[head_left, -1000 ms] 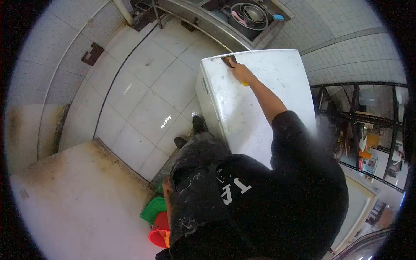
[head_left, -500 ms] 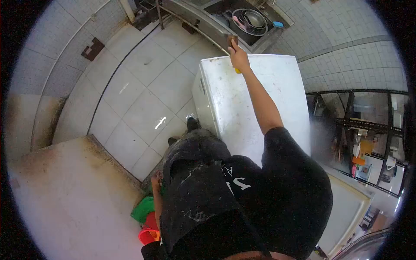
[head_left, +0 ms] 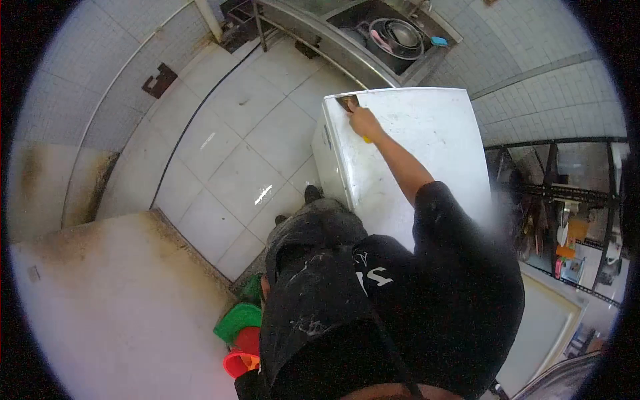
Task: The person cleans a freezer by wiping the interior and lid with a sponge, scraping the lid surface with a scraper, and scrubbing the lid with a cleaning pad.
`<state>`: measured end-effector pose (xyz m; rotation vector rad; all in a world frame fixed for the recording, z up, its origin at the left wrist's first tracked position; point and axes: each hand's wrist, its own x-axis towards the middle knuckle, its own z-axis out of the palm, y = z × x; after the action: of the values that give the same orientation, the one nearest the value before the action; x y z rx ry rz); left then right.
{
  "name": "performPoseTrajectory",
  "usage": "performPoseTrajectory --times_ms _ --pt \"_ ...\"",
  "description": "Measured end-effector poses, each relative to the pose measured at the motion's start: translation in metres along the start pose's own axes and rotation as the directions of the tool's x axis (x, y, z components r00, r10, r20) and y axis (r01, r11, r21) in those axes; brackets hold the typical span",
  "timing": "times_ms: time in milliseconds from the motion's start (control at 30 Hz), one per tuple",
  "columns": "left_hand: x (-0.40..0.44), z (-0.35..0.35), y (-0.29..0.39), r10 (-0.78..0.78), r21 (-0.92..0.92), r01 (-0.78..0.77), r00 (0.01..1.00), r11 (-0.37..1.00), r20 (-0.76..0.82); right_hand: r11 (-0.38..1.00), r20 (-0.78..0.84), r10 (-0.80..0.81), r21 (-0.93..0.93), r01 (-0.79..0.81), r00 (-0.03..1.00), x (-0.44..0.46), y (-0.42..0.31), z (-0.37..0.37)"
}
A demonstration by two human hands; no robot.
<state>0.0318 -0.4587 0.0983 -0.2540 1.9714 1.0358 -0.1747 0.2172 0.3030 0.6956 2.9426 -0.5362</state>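
Note:
My right hand [head_left: 363,123] is closed around a scraper with a wide, flat, brownish blade [head_left: 347,102] and a yellow handle end [head_left: 367,139]. Its blade lies over the far left corner of a white box-like appliance [head_left: 427,147], whose top carries faint stains. Of my left hand [head_left: 265,288], only a sliver shows at my left side, near a green plastic thing [head_left: 238,321]; the apron and body hide its fingers.
Beyond the appliance, a metal sink counter [head_left: 333,39] holds nested pans [head_left: 400,39] and a blue sponge [head_left: 439,41]. A red container [head_left: 247,341] stands low at left beside a pale, stained surface [head_left: 120,287]. Black shelving [head_left: 573,193] is at right.
My right hand has drawn the scraper back from beyond the far edge onto the appliance's corner. My left hand has slipped mostly behind my body. The whole view has shifted slightly.

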Motion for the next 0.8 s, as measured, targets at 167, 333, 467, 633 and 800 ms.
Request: performPoseTrajectory --times_ms 167,333,467,633,800 --pt "0.014 -0.004 -0.014 -0.021 0.023 0.021 0.999 1.000 0.028 0.977 -0.030 0.205 0.072 -0.202 0.978 -0.006 -0.004 0.024" --pt "0.048 -0.033 -0.008 -0.114 -0.455 0.153 0.987 0.877 0.112 0.956 -0.434 0.241 0.258 -0.136 0.868 0.009 -0.032 -0.075" --pt "0.048 -0.068 0.037 -0.045 -0.401 0.094 0.990 0.911 0.130 0.948 -0.510 0.293 0.268 -0.174 0.809 0.040 -0.064 -0.166" --pt "0.041 -0.052 0.052 0.129 -0.519 -0.246 0.959 0.819 -0.251 0.961 -0.722 0.096 0.247 0.125 0.685 0.064 -0.061 -0.174" --pt "0.034 -0.039 -0.026 0.362 -0.557 -0.259 0.929 0.789 0.080 0.985 -0.274 0.163 -0.006 -0.171 0.948 0.041 -0.018 -0.036"
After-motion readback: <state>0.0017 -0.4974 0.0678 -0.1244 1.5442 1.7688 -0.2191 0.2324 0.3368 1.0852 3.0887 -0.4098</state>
